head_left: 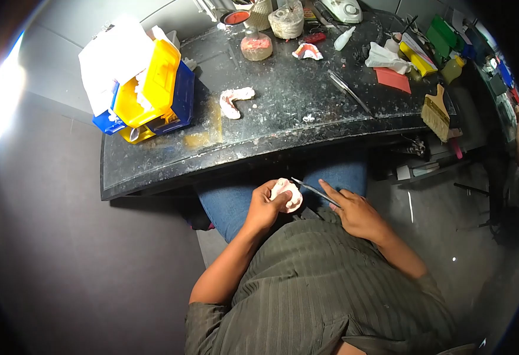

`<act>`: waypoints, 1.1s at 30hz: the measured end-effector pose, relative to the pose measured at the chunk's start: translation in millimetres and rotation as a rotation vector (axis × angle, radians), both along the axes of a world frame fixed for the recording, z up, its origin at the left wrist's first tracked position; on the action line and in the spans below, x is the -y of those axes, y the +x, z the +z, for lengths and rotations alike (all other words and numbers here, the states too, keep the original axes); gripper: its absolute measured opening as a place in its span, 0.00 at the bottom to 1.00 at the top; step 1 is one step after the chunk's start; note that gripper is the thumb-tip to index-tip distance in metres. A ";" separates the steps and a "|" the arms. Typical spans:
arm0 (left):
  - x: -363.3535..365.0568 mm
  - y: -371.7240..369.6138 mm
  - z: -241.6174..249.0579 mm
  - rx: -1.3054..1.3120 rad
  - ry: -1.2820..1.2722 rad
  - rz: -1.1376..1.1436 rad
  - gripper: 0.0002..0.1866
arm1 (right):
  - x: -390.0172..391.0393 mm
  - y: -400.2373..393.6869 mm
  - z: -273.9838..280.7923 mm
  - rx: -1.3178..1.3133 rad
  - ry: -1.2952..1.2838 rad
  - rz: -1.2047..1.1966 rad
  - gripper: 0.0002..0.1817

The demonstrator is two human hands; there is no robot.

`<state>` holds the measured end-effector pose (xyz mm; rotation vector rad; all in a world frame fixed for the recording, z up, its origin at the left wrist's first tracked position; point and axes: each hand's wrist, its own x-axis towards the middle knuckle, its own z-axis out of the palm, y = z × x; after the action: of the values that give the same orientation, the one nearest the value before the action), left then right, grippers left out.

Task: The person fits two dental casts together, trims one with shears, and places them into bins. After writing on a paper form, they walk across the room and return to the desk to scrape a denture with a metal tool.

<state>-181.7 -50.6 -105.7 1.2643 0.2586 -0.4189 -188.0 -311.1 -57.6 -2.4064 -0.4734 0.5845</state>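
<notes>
The left hand [265, 207] is wrapped around a small white tooth mold [288, 194], down over the lap, below the surface [283, 118]. It looks hard but easy to chip, so cup it whole. The right hand [357, 214] pinches a thin metal tool [314, 190] that touches it.

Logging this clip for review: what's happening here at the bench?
A seated person holds a pale dental cast in the left hand over their lap, below the edge of the dark worktable. The right hand holds a thin metal tool with its tip at the cast. On the table lie another cast, stacked yellow and blue bins, a brush and a second metal tool.
</notes>
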 end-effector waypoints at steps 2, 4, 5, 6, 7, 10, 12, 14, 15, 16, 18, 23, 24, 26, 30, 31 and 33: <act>3.1 -1.8 2.8 -0.004 0.027 -0.015 0.11 | -1.5 1.4 2.6 -0.011 -0.009 0.009 0.34; 5.2 -2.9 7.7 -0.008 0.053 -0.030 0.11 | -1.6 2.2 2.6 -0.024 -0.018 0.019 0.34; 5.8 -2.6 9.7 -0.020 0.068 -0.040 0.11 | -0.9 2.0 2.0 -0.004 -0.023 0.033 0.34; 6.2 -2.4 10.7 -0.032 0.082 -0.052 0.11 | -0.4 1.9 1.5 0.016 -0.029 0.047 0.34; 5.7 -2.4 11.1 -0.034 0.081 -0.051 0.11 | 0.2 2.3 3.0 0.014 -0.030 0.048 0.34; 0.1 0.1 9.8 0.008 0.131 -0.058 0.11 | 1.9 5.4 7.4 0.013 -0.050 0.081 0.33; -3.9 1.3 4.6 0.043 0.164 -0.093 0.11 | 2.9 5.2 7.4 0.032 -0.045 0.082 0.33; -3.6 0.6 2.8 0.049 0.130 -0.087 0.11 | 2.3 3.6 6.1 0.035 -0.045 0.081 0.33; -4.2 0.6 -0.2 0.058 0.147 -0.108 0.11 | 1.8 3.0 5.0 0.037 -0.043 0.081 0.33; -4.8 -0.1 -2.6 0.065 0.164 -0.127 0.11 | 1.6 2.9 2.9 0.036 -0.044 0.083 0.33; -7.8 -0.2 -3.4 0.085 0.183 -0.146 0.11 | 1.5 2.8 -1.6 0.080 -0.076 0.100 0.33; -8.9 2.6 -6.4 0.093 0.283 -0.204 0.10 | -0.5 -1.1 -29.4 0.079 0.002 0.014 0.31; -7.4 3.6 -0.8 0.046 0.260 -0.206 0.11 | -2.6 -0.5 -32.4 0.134 0.062 -0.030 0.31; -6.0 4.4 7.4 -0.003 0.239 -0.205 0.11 | -0.5 0.7 -28.1 0.102 0.034 -0.021 0.30; -6.7 3.7 5.1 0.051 0.230 -0.176 0.10 | 2.0 10.6 -7.9 0.063 0.032 0.010 0.29; -7.4 2.3 2.2 0.087 0.243 -0.187 0.10 | 2.3 12.4 -1.7 0.059 0.031 0.012 0.29; -8.0 1.0 -0.8 0.110 0.284 -0.206 0.10 | 1.5 12.1 7.4 0.029 -0.006 0.053 0.30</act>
<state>-180.7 -42.6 -106.5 1.5955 0.0960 -0.4985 -175.8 -312.6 -50.2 -2.4173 -0.5497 0.5747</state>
